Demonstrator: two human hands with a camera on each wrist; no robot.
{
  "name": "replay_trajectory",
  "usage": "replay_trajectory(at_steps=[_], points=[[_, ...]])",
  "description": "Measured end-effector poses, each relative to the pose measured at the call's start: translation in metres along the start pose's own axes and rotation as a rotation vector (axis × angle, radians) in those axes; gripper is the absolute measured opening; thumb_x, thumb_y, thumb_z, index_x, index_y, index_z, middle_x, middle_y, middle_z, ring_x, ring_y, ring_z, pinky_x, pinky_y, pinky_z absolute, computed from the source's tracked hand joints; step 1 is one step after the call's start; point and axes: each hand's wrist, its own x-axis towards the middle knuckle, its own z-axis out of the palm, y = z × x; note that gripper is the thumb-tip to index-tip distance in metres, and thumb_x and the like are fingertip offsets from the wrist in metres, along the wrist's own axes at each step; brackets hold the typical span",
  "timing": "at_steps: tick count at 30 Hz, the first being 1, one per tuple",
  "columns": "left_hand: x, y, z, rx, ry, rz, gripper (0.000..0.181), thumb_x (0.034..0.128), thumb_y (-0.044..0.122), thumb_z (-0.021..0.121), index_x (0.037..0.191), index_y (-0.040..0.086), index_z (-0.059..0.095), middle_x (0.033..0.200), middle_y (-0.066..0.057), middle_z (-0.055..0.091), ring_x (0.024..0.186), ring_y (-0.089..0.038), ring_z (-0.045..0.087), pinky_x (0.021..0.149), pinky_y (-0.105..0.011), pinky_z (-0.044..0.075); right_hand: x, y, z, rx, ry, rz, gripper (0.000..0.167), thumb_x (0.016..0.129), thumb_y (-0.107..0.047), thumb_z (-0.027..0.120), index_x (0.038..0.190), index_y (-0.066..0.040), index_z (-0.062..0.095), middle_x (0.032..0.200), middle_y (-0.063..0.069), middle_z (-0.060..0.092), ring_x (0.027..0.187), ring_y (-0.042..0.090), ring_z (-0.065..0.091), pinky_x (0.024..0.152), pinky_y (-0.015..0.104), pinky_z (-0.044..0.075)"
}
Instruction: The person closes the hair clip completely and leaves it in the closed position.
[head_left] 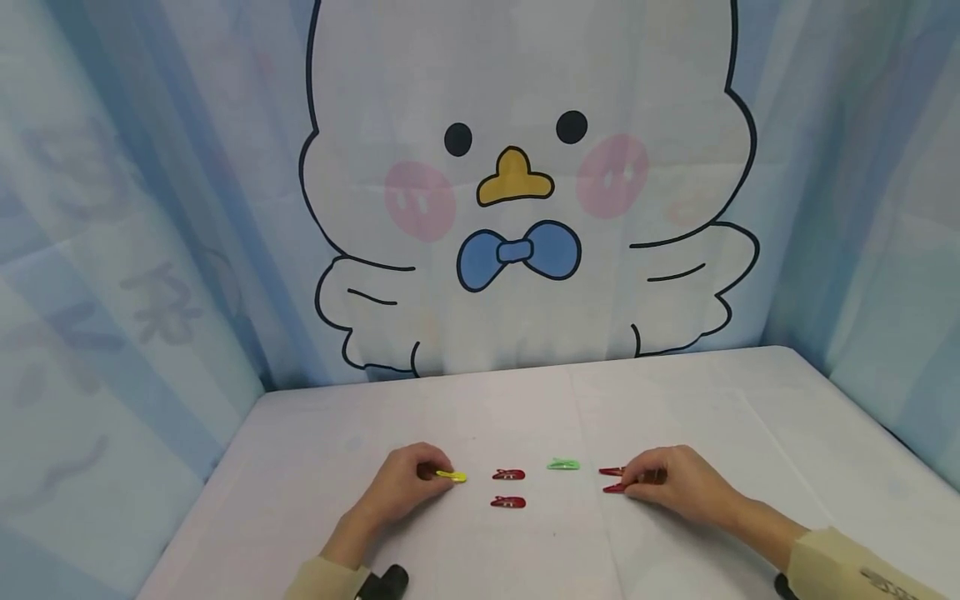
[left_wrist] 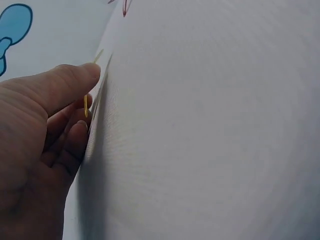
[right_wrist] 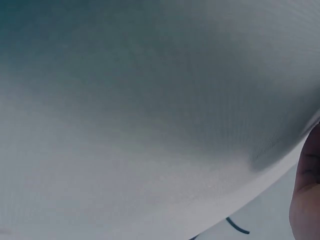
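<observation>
My left hand (head_left: 408, 485) pinches a yellow hair clip (head_left: 454, 477) just over the white table; the left wrist view shows the clip's thin yellow edge (left_wrist: 86, 106) by the thumb. Toward the right, my right hand (head_left: 686, 486) has its fingertips on the end of a red hair clip (head_left: 613, 488). Another red clip (head_left: 611, 472) lies just behind that one, close to the index finger. Between the hands, two dark red hair clips (head_left: 509, 474) lie one behind the other, with a light green clip (head_left: 563, 464) to their right. Only part of the right hand (right_wrist: 306, 200) appears in its wrist view.
A white cloth covers the table (head_left: 555, 550). Behind it hangs a curtain (head_left: 517, 325) with a cartoon bird, and pale blue curtains (head_left: 97, 333) close off both sides. A black wrist device (head_left: 386, 582) sits at the left cuff.
</observation>
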Motion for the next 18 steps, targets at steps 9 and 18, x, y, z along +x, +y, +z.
replay_trajectory(at_steps=[9,18], points=[[0.001,0.0004,-0.0019,-0.023,-0.005,-0.009,0.01,0.0876,0.011,0.079,0.097,0.012,0.075,0.091,0.006,0.068,0.081,-0.014,0.059,0.073,-0.026,0.051,-0.0035,0.0026,-0.0036,-0.188,0.005,-0.107,0.018,0.083,-0.014,0.083,0.089,-0.03,0.077,0.093,-0.019,0.07,0.084,0.002,0.059,0.074,0.031,0.053],[0.001,0.0079,-0.0032,-0.06,-0.019,0.0,0.01,0.0888,0.009,0.077,0.098,0.011,0.075,0.09,0.006,0.069,0.081,-0.015,0.061,0.072,-0.025,0.052,-0.0059,0.0063,-0.0023,-0.238,0.039,-0.196,0.019,0.083,-0.012,0.083,0.092,-0.028,0.077,0.097,-0.016,0.071,0.088,0.005,0.062,0.076,0.033,0.054]])
